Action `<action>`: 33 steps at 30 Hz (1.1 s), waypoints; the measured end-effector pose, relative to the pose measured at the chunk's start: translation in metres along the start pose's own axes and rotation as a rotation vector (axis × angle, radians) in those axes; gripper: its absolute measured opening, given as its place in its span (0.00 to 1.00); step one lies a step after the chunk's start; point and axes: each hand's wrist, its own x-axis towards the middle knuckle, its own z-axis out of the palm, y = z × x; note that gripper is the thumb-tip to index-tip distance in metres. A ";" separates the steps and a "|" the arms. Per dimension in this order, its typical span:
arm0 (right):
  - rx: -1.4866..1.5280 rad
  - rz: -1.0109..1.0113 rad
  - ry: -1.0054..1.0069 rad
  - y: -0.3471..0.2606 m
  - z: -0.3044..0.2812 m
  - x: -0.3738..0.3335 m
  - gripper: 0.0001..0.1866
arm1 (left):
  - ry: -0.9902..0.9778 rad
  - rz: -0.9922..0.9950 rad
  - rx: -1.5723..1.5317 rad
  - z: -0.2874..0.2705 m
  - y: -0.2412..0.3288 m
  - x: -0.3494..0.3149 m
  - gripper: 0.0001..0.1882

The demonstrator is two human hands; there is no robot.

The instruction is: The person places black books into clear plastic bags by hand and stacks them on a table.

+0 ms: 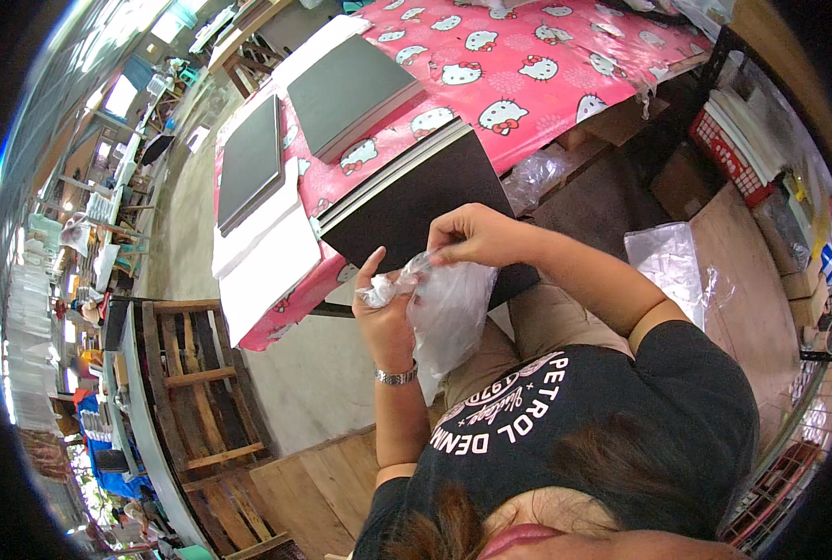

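In front of my body, a thin translucent plastic bag [455, 308] hangs between my two hands. My left hand [386, 322], with a metal watch on its wrist, has its index finger raised and the others curled round a crumpled white wad [378, 292], which may be tissue or part of the bag. The bag's gathered top is pinched by the bent fingers of my right hand [476, 235]. Just beyond my hands, a thick black slab with pale layered edges [425, 198] leans at the table's near edge; the bag covers part of it.
A pink table cover with cartoon cats [472, 70] holds a thick dark block [350, 89], a thinner dark panel [251, 163] and white sheets [271, 257]. A wooden pallet [201, 378] lies at left. Clear plastic [663, 266] and a red crate [728, 149] are at right.
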 end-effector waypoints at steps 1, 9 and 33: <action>0.055 0.048 0.046 0.001 0.002 0.001 0.08 | 0.016 0.004 0.013 -0.001 -0.001 0.000 0.26; 0.568 0.063 0.228 -0.006 0.042 -0.004 0.05 | -0.111 -0.272 -0.018 -0.029 -0.025 -0.009 0.11; 0.108 0.199 -0.616 0.027 -0.036 -0.059 0.12 | -0.212 -0.270 -0.551 -0.109 0.023 -0.036 0.20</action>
